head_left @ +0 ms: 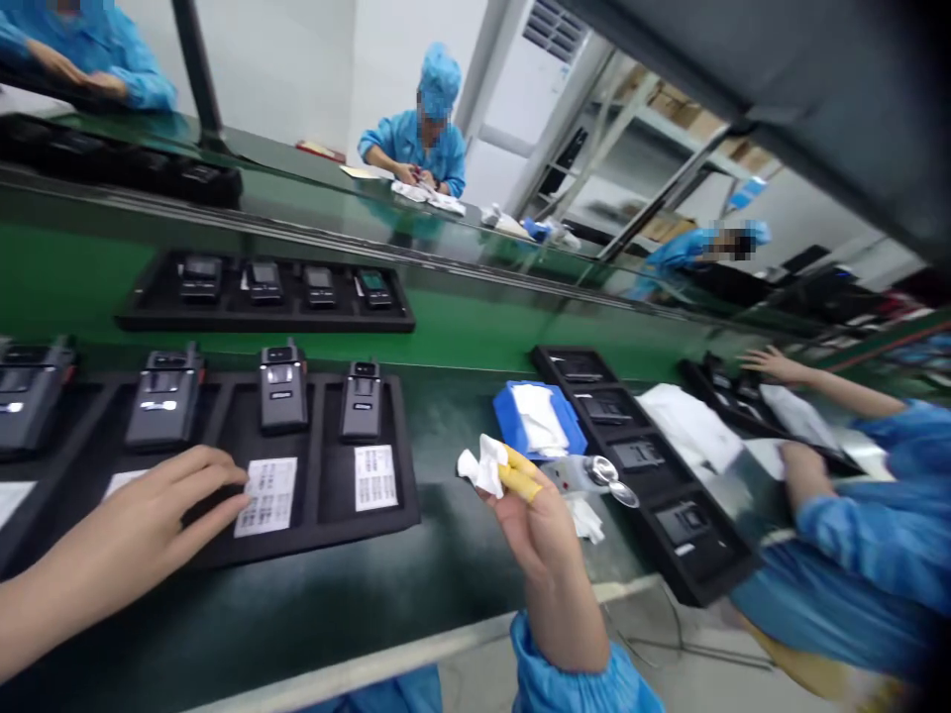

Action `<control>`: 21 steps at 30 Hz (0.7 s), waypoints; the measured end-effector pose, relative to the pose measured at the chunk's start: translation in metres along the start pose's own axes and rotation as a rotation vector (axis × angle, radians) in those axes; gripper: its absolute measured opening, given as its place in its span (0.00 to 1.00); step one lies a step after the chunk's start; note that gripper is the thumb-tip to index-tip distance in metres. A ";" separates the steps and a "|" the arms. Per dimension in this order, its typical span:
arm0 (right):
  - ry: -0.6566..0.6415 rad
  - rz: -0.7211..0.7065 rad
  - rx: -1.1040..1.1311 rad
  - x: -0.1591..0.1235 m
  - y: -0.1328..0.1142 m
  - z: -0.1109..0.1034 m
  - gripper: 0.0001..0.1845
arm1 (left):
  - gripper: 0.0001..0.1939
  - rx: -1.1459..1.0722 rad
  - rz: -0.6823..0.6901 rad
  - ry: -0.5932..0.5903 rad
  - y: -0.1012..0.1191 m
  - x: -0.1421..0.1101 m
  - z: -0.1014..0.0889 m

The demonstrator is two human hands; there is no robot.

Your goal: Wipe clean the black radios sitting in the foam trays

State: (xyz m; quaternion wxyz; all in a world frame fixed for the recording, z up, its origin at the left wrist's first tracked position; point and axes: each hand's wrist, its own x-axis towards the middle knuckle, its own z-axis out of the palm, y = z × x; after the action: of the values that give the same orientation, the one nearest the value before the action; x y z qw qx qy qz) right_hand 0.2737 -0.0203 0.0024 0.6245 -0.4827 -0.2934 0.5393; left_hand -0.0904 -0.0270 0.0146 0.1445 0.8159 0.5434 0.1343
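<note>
My left hand (167, 505) is open, fingers loosely stretched over a black compartment tray (407, 500). Its fingertips are at the left edge of a white printed sheet (268, 495); whether they touch it I cannot tell. Behind that sheet a dark grey handheld radio (283, 391) with a stub antenna leans in its compartment. Another radio (362, 401) sits to the right, with a second printed sheet (375, 478) in front. My right hand (546, 525), with yellow finger covers (520, 475), is closed on a crumpled white wipe (490, 463), held up over the green table.
Beyond my right hand are a blue box of wipes (505, 416), a clear bottle with a metal top (594, 470) and a crumpled wipe (586, 520). Another black tray (690, 584) runs alongside. A co-worker's arm (854, 386) reaches at right. A tray of devices (267, 322) stands behind.
</note>
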 end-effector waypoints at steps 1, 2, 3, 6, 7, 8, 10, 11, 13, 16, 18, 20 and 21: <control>0.026 0.041 0.086 0.002 -0.005 -0.009 0.14 | 0.18 -0.001 0.032 -0.005 0.007 0.013 0.002; 0.044 0.060 0.136 0.002 -0.009 -0.017 0.14 | 0.20 0.003 0.056 -0.004 0.015 0.027 0.005; 0.059 0.062 0.158 0.003 -0.012 -0.024 0.15 | 0.21 0.014 0.073 -0.005 0.023 0.041 0.007; 0.140 -0.055 0.091 0.004 -0.021 -0.050 0.15 | 0.25 0.122 0.092 -0.023 0.051 0.085 0.014; 0.196 -0.147 0.001 0.005 -0.025 -0.061 0.16 | 0.27 0.182 0.082 -0.028 0.060 0.098 0.016; 0.274 -0.258 -0.167 0.006 -0.031 -0.072 0.17 | 0.28 0.251 0.061 -0.026 0.069 0.109 0.017; 0.464 -0.455 -0.639 0.008 -0.044 -0.095 0.20 | 0.32 0.393 0.003 -0.014 0.083 0.127 0.020; 0.551 -0.515 -0.871 0.010 -0.051 -0.105 0.22 | 0.34 0.453 -0.023 -0.009 0.089 0.134 0.022; 0.658 -0.549 -1.195 0.014 -0.062 -0.119 0.22 | 0.38 0.526 -0.078 0.003 0.096 0.145 0.028; 0.641 -0.498 -1.396 0.020 -0.067 -0.122 0.18 | 0.42 0.532 -0.192 0.028 0.101 0.157 0.039; 0.580 -0.453 -1.518 0.021 -0.065 -0.117 0.15 | 0.42 0.495 -0.258 0.028 0.101 0.162 0.044; 0.514 -0.421 -1.603 0.020 -0.063 -0.111 0.13 | 0.43 0.418 -0.300 0.007 0.100 0.164 0.046; 0.486 -0.403 -1.661 0.019 -0.062 -0.109 0.13 | 0.44 0.352 -0.326 -0.012 0.099 0.165 0.045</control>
State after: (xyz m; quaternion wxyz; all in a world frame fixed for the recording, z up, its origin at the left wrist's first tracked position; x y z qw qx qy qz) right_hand 0.3997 -0.0306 0.0172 0.2010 -0.8203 -0.5287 -0.0850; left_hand 0.0724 0.0849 0.0208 0.0228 0.7308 0.6821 0.0075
